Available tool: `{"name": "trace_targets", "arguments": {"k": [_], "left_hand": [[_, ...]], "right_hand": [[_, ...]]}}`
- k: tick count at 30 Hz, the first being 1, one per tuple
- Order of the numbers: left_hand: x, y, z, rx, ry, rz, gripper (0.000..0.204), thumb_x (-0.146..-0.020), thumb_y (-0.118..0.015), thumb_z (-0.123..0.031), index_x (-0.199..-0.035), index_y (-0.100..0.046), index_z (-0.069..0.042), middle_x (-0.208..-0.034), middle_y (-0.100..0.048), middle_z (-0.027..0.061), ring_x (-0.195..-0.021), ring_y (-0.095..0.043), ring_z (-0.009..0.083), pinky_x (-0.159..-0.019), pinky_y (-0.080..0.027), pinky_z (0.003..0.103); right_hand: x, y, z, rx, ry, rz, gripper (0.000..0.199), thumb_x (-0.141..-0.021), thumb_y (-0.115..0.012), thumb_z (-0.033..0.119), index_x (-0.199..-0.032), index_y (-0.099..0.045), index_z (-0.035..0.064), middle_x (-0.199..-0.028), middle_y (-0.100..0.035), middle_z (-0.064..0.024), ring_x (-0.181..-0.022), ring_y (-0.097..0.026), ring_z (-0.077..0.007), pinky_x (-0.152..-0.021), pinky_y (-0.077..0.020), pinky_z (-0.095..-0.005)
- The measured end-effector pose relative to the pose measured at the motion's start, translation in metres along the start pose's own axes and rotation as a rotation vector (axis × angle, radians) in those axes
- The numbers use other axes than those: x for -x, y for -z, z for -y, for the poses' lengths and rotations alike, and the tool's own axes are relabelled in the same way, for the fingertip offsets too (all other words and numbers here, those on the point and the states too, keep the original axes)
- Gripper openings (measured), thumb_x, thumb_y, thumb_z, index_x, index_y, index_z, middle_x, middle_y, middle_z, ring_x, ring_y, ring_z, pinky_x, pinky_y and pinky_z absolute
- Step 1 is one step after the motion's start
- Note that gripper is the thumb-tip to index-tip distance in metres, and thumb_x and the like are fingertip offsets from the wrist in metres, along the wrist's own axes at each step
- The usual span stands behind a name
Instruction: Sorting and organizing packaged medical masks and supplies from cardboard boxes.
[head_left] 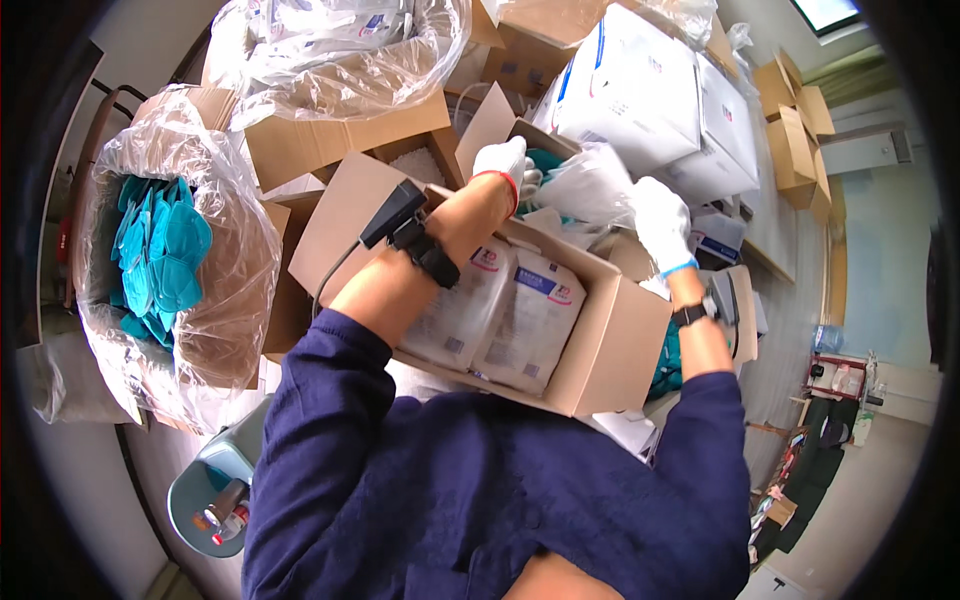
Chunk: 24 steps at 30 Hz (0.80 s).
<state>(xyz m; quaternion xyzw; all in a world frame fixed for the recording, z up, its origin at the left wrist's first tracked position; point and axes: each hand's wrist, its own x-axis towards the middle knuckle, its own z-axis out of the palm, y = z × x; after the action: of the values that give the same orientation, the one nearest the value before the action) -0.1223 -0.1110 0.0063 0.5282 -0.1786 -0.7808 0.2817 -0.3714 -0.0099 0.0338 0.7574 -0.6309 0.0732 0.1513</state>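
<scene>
My left hand (pixel 505 168), in a white glove with a red cuff, is closed beside some teal pieces (pixel 545 162) at the far side of an open cardboard box. What its curled fingers hold is partly hidden. A thin white plastic bag (pixel 590 188) spreads between my hands, slightly blurred. On its right edge, my right hand (pixel 662 222), gloved in white with a blue cuff, is closed. Below my forearms, the open cardboard box (pixel 622 345) holds white printed packages (pixel 530 315) standing side by side.
Large white packages (pixel 630 90) are stacked at the far right. To the left, a plastic-lined box (pixel 240 290) contains teal pieces (pixel 160 245). Another lined carton (pixel 345 130) stands at the back. A grey-blue bin (pixel 190 490) with a bottle sits at the lower left.
</scene>
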Motion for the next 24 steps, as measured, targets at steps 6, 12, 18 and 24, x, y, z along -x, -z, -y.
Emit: {"name": "trace_targets", "arguments": {"k": [6, 12, 18, 24], "left_hand": [[0.005, 0.0, 0.005, -0.045, -0.075, 0.017, 0.032, -0.097, -0.053, -0.025, -0.123, -0.057, -0.006, -0.117, -0.066, 0.0092, -0.099, -0.066, 0.0243, -0.081, -0.053, 0.037], [0.025, 0.0, 0.006, -0.342, -0.301, 0.234, 0.038, -0.087, -0.063, -0.004, -0.125, -0.063, -0.007, -0.121, -0.065, 0.0098, -0.107, -0.062, 0.0216, -0.09, -0.051, 0.036], [0.02, -0.003, 0.013, -0.458, -0.528, 0.497, 0.05, -0.083, -0.063, 0.001, -0.132, -0.057, -0.003, -0.128, -0.063, 0.0127, -0.119, -0.057, 0.0241, -0.102, -0.045, 0.034], [0.021, -0.01, 0.015, -0.404, -0.464, 0.516, 0.06, -0.074, -0.061, 0.008, -0.133, -0.057, -0.001, -0.126, -0.064, 0.0145, -0.119, -0.058, 0.0258, -0.1, -0.046, 0.033]], "right_hand": [[0.017, 0.05, 0.006, -0.554, -0.39, -0.037, 0.01, -0.089, -0.062, 0.013, -0.089, -0.063, 0.0028, -0.079, -0.061, -0.01, -0.068, -0.059, -0.0197, -0.066, -0.0491, -0.0332], [0.05, 0.051, -0.017, -0.891, -0.5, -0.314, 0.023, -0.088, -0.059, 0.001, -0.11, -0.063, -0.0007, -0.093, -0.066, -0.0038, -0.082, -0.058, -0.0125, -0.076, -0.0492, -0.0274], [0.059, 0.043, -0.026, -1.645, -0.669, -0.458, 0.043, -0.093, -0.055, -0.002, -0.136, -0.048, -0.0015, -0.126, -0.058, -0.0112, -0.117, -0.054, -0.0209, -0.1, -0.047, -0.0378], [0.064, 0.035, -0.052, -1.096, -0.629, -0.351, 0.025, -0.098, -0.052, 0.012, -0.12, -0.055, -0.0001, -0.114, -0.062, -0.0174, -0.098, -0.064, -0.0281, -0.089, -0.0526, -0.0408]]}}
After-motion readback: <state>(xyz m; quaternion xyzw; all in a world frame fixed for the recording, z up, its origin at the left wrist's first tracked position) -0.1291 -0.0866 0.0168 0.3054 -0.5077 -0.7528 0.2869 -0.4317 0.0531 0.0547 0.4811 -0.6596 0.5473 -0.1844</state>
